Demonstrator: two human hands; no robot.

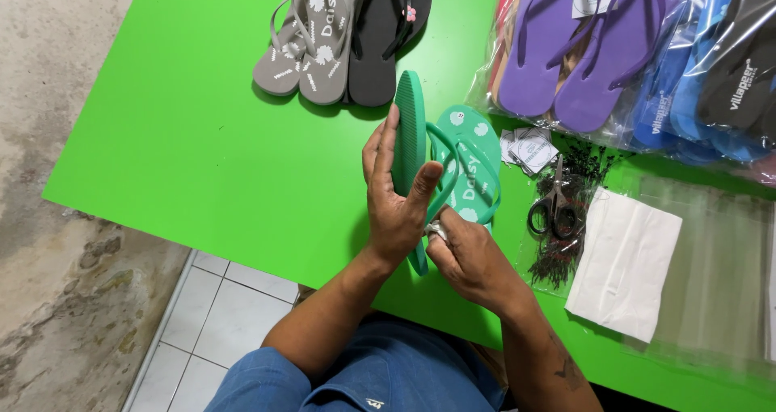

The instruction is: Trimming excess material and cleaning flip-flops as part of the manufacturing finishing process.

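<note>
My left hand (394,192) grips a green flip-flop (411,129) held on its edge, thumb hooked over the strap. A second green flip-flop (477,157) lies flat on the green table (202,137) just to its right, touching it. My right hand (473,258) is closed on something small and pale at the heel end of the upright flip-flop, pressed against my left palm.
Two grey flip-flops (311,44) and a black pair (384,32) lie at the back. Bagged purple, blue and black flip-flops (614,48) sit at the back right. Scissors (554,202), paper tags (529,147), black plastic ties, a white folded sheet (626,262) and clear bags (719,274) lie right.
</note>
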